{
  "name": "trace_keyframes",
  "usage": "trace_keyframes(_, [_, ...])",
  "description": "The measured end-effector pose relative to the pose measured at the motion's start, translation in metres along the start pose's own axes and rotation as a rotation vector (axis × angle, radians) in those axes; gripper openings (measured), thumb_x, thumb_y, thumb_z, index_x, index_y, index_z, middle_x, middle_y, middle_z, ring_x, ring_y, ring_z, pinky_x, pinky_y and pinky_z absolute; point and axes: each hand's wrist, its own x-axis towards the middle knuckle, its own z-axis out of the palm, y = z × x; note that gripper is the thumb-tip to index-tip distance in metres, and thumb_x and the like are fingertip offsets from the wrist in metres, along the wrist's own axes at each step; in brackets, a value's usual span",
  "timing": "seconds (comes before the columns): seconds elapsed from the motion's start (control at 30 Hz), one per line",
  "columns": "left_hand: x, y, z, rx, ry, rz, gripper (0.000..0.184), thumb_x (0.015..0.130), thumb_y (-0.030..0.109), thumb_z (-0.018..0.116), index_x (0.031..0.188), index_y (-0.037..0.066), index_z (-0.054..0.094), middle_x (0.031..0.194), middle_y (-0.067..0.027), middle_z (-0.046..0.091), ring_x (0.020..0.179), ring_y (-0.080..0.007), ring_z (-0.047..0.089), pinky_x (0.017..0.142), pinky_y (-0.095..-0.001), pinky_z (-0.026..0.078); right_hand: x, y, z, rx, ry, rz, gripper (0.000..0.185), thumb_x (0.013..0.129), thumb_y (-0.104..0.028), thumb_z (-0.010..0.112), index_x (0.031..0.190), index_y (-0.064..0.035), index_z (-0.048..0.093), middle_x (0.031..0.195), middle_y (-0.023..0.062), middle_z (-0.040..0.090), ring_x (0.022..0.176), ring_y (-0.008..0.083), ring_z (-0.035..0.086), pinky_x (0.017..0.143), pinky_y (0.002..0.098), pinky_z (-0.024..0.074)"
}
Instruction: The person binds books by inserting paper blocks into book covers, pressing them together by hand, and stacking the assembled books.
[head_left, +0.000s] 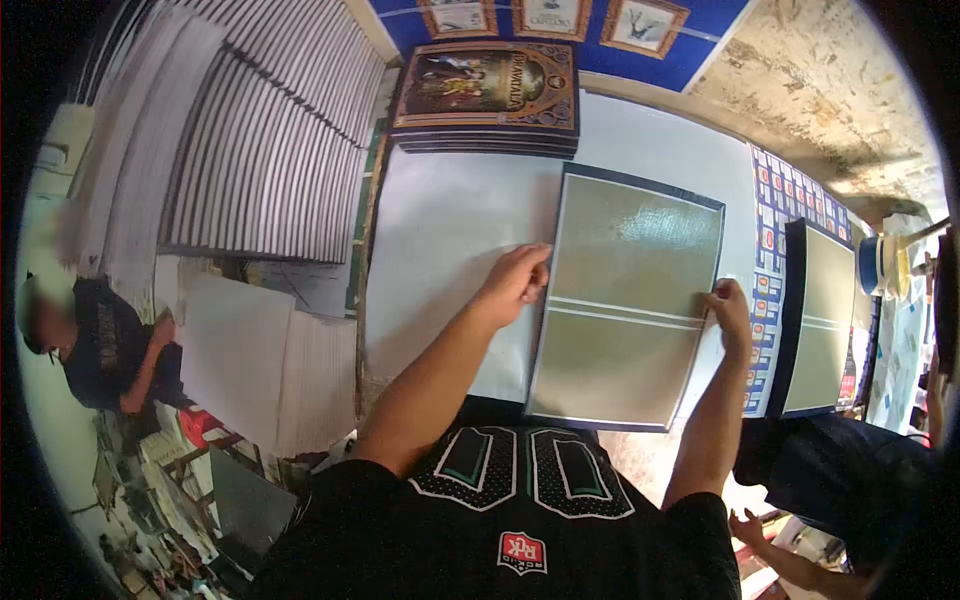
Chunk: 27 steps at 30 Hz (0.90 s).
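A book cover point(628, 300) lies open on the white work surface point(450, 210), its tan boards facing up, with pale lines across the middle and a dark border. My left hand point(517, 285) is closed at its left edge, fingers curled against the border. On the right edge, my right hand point(730, 312) pinches the cover between thumb and fingers. Beyond them, a stack of printed covers point(487, 90) with an ornate illustrated front rests at the back of the surface.
Tall stacks of bound pages point(265, 160) and paper point(240, 350) stand at left, near a seated person point(105, 340). At right are more tan boards point(822, 320), printed sheets point(768, 240), a round container point(885, 266) and another person's arm point(790, 565). Framed pictures point(643, 25) hang behind.
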Motion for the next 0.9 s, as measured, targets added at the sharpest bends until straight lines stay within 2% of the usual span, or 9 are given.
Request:
trace_keyframes(0.1, [-0.035, 0.025, -0.04, 0.028, 0.031, 0.133, 0.021, 0.094, 0.03, 0.061, 0.101, 0.01, 0.06, 0.065, 0.0, 0.052, 0.046, -0.0054, 0.037, 0.04, -0.0212, 0.027, -0.022, -0.039, 0.049, 0.196, -0.054, -0.067, 0.021, 0.073, -0.003, 0.068, 0.084, -0.0057, 0.049, 0.074, -0.0009, 0.046, 0.068, 0.0102, 0.044, 0.061, 0.0249, 0.0389])
trace_keyframes(0.3, [-0.048, 0.078, -0.101, 0.018, 0.351, 0.27, 0.026, 0.089, 0.036, 0.065, 0.1, 0.012, 0.063, 0.063, 0.002, 0.051, 0.047, -0.004, 0.037, 0.041, -0.0195, 0.027, 0.0, -0.127, 0.141, 0.072, -0.037, -0.264, 0.027, 0.078, -0.015, 0.074, 0.087, -0.0036, 0.051, 0.074, -0.0018, 0.045, 0.068, 0.0104, 0.041, 0.06, 0.0267, 0.0382])
trace_keyframes(0.4, [-0.027, 0.093, -0.128, 0.189, 0.42, 0.319, 0.033, 0.089, 0.035, 0.064, 0.106, 0.006, 0.064, 0.068, -0.0021, 0.059, 0.05, -0.0084, 0.047, 0.045, -0.0235, 0.038, 0.04, -0.116, 0.168, -0.048, -0.074, -0.346, 0.031, 0.078, -0.018, 0.075, 0.095, -0.0008, 0.056, 0.078, 0.0036, 0.054, 0.07, 0.0149, 0.05, 0.064, 0.03, 0.0445])
trace_keyframes(0.47, [-0.017, 0.082, -0.141, 0.726, 0.786, 0.487, 0.047, 0.09, 0.036, 0.061, 0.119, -0.001, 0.06, 0.086, -0.0126, 0.069, 0.065, -0.0239, 0.065, 0.062, -0.036, 0.052, 0.031, -0.12, 0.167, -0.154, -0.059, -0.383, 0.042, 0.08, -0.023, 0.075, 0.11, 0.0007, 0.058, 0.089, 0.0126, 0.065, 0.08, 0.0226, 0.061, 0.073, 0.0347, 0.0501])
trace_keyframes(0.5, [-0.023, 0.07, -0.148, 0.72, 0.791, 0.465, 0.047, 0.09, 0.036, 0.061, 0.119, -0.001, 0.06, 0.086, -0.0126, 0.069, 0.065, -0.0239, 0.065, 0.062, -0.036, 0.052, 0.019, -0.123, 0.159, -0.144, -0.053, -0.296, 0.051, 0.083, -0.026, 0.073, 0.124, -0.0008, 0.055, 0.105, 0.0202, 0.066, 0.094, 0.0296, 0.064, 0.083, 0.0388, 0.0512])
trace_keyframes(0.57, [-0.041, 0.046, -0.158, 1.185, 0.984, 0.476, 0.059, 0.091, 0.039, 0.055, 0.129, -0.006, 0.052, 0.099, -0.0236, 0.069, 0.086, -0.0405, 0.068, 0.081, -0.0465, 0.052, 0.008, -0.091, 0.14, -0.412, 0.077, -0.494, 0.052, 0.088, -0.028, 0.069, 0.129, -0.0004, 0.052, 0.118, 0.0222, 0.061, 0.109, 0.0338, 0.059, 0.09, 0.0398, 0.0486])
trace_keyframes(0.63, [-0.077, 0.016, -0.155, 1.269, 0.967, 0.39, 0.062, 0.093, 0.039, 0.05, 0.135, -0.005, 0.045, 0.097, -0.0275, 0.068, 0.09, -0.045, 0.066, 0.082, -0.0515, 0.051, -0.02, -0.052, 0.128, -0.721, 0.224, -0.53, 0.053, 0.093, -0.034, 0.062, 0.132, 0.0001, 0.05, 0.135, 0.0248, 0.051, 0.128, 0.0375, 0.047, 0.103, 0.0444, 0.0417])
trace_keyframes(0.77, [-0.149, -0.038, -0.147, 1.377, 0.787, 0.032, 0.067, 0.093, 0.037, 0.049, 0.144, -0.004, 0.032, 0.091, -0.0278, 0.068, 0.083, -0.0438, 0.067, 0.076, -0.0535, 0.051, -0.093, 0.002, 0.125, -0.986, 0.305, -0.635, 0.047, 0.094, -0.026, 0.06, 0.133, -0.0003, 0.051, 0.135, 0.0199, 0.053, 0.128, 0.0379, 0.047, 0.105, 0.0467, 0.0401])
trace_keyframes(0.9, [-0.211, -0.069, -0.142, 1.518, 0.515, -0.134, 0.07, 0.093, 0.035, 0.049, 0.149, 0.001, 0.026, 0.089, -0.0273, 0.067, 0.079, -0.0414, 0.066, 0.073, -0.0518, 0.052, -0.118, -0.011, 0.119, -0.763, 0.135, -0.615, 0.043, 0.09, -0.016, 0.064, 0.13, -0.002, 0.054, 0.131, 0.0174, 0.056, 0.123, 0.0357, 0.053, 0.102, 0.0422, 0.0442])
